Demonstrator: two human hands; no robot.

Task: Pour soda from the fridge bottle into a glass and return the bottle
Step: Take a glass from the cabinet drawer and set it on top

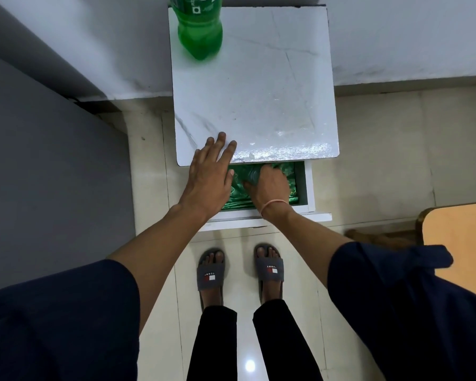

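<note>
A green soda bottle (199,31) stands upright at the far left corner of a small white table top (259,100); its upper part is cut off by the frame. My left hand (209,177) lies flat, fingers spread, on the table's near left corner. Below the top, a white drawer (311,193) is pulled out, lined with shiny green cloth (286,171). My right hand (268,185) reaches into the drawer and curls around a clear glass (252,174), which is mostly hidden under the fingers.
A grey fridge side (52,174) stands at the left. A white wall runs behind the table. At the right, a wooden table corner (456,226) juts in. My feet in dark sandals stand on the pale tiled floor (368,149) before the drawer.
</note>
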